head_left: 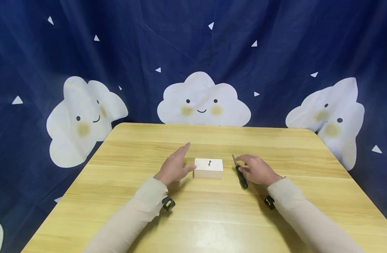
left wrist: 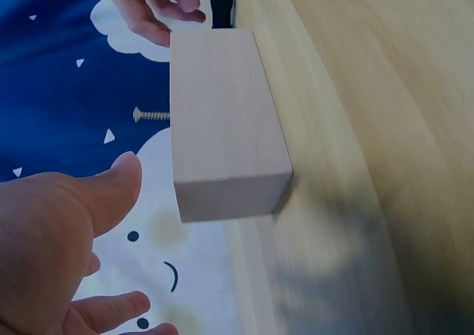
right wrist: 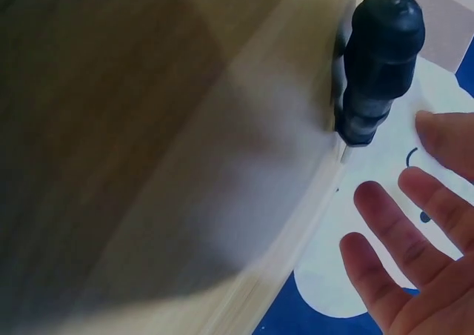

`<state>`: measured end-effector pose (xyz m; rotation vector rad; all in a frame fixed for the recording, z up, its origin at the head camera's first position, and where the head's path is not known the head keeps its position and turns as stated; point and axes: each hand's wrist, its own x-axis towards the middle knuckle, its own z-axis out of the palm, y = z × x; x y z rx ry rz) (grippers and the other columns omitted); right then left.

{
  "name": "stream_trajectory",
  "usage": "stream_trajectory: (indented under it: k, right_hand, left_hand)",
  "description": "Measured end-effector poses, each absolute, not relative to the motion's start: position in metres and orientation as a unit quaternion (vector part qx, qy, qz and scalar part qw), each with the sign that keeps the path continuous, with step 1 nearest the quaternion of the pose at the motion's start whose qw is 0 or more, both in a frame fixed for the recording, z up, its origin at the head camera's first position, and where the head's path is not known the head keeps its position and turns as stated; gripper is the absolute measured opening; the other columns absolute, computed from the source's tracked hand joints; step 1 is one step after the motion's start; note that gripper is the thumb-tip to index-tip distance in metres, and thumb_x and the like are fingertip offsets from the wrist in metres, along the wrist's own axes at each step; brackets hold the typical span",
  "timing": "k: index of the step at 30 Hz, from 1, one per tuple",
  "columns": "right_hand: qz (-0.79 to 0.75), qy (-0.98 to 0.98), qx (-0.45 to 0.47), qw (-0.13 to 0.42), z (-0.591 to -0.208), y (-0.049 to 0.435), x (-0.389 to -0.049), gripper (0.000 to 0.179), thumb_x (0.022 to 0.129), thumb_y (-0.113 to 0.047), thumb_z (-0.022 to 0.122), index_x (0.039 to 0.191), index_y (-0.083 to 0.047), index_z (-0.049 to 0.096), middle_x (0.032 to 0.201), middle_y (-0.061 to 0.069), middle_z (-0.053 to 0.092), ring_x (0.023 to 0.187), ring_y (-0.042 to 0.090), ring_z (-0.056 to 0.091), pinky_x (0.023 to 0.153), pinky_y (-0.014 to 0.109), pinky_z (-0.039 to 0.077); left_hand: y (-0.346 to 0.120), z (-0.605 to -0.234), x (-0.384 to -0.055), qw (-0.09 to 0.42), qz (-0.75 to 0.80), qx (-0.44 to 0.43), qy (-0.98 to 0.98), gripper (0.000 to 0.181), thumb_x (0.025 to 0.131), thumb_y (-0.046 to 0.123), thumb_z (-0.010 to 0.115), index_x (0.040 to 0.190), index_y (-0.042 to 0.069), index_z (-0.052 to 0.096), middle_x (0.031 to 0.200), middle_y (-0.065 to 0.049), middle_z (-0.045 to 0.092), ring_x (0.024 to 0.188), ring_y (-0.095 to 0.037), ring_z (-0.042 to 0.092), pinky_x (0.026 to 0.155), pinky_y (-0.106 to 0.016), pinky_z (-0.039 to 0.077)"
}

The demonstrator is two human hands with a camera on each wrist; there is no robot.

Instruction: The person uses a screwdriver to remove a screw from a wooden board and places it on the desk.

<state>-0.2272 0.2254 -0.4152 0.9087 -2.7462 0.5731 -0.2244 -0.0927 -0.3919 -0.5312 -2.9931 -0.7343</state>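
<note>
A pale wooden block (head_left: 208, 173) lies on the table with a screw (head_left: 209, 162) standing upright from its top. In the left wrist view the threaded shank of the screw (left wrist: 152, 115) shows well above the wood. My left hand (head_left: 176, 166) is beside the block's left end, thumb and fingers spread, holding nothing. To the right of the block lies a screwdriver (head_left: 242, 177) with a black handle, its metal tip pointing away from me. My right hand (head_left: 257, 170) hovers just over the screwdriver's right side, fingers loosely bent and apart from the handle (right wrist: 381, 57) in the right wrist view.
The light wood-grain table (head_left: 193, 214) spreads out on all sides of the block. Behind its far edge hangs a dark blue curtain (head_left: 136, 45) printed with white smiling clouds. Black straps with small devices (head_left: 168, 203) sit on both wrists.
</note>
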Motion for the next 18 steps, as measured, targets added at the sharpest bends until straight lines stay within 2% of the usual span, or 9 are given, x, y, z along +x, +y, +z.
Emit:
stream_trajectory:
  k: [4,7,12,18]
  right_hand:
    - [0.194,-0.917,0.334,0.097,-0.418,0.221,-0.227,0.034,0.075,0.009,0.064,0.107,-0.001,0.062,0.106,0.011,0.063,0.085,0.025,0.063,0.072,0.033,0.053]
    - [0.187,-0.915,0.347,0.090,-0.420,0.218,-0.224,0.037,0.072,0.017,0.058,0.103,-0.003,0.065,0.103,0.009,0.063,0.091,0.026,0.062,0.076,0.034,0.052]
    - [0.166,-0.916,0.358,0.068,-0.422,0.214,-0.222,0.038,0.070,0.020,0.057,0.094,-0.007,0.069,0.103,0.010,0.063,0.097,0.027,0.060,0.085,0.038,0.048]
    - [0.165,-0.916,0.363,0.054,-0.424,0.212,-0.222,0.032,0.067,0.019,0.060,0.081,-0.008,0.069,0.099,0.010,0.062,0.094,0.026,0.059,0.083,0.035,0.049]
  left_hand:
    - [-0.085,-0.394,-0.224,-0.004,-0.225,-0.183,-0.957,0.086,0.082,0.044,0.064,0.147,0.021,0.011,0.146,-0.013,0.026,0.131,-0.029,0.027,0.105,-0.044,0.024]
    - [-0.079,-0.395,-0.224,-0.020,-0.216,-0.191,-0.957,0.087,0.082,0.045,0.063,0.147,0.022,0.009,0.146,-0.013,0.025,0.132,-0.028,0.025,0.106,-0.043,0.023]
    - [-0.070,-0.394,-0.224,-0.043,-0.205,-0.202,-0.957,0.087,0.084,0.046,0.061,0.147,0.021,0.007,0.147,-0.010,0.024,0.133,-0.024,0.022,0.107,-0.041,0.021]
    - [-0.061,-0.392,-0.226,-0.056,-0.199,-0.208,-0.956,0.084,0.085,0.046,0.058,0.147,0.023,0.007,0.148,-0.006,0.021,0.134,-0.023,0.022,0.107,-0.039,0.020]
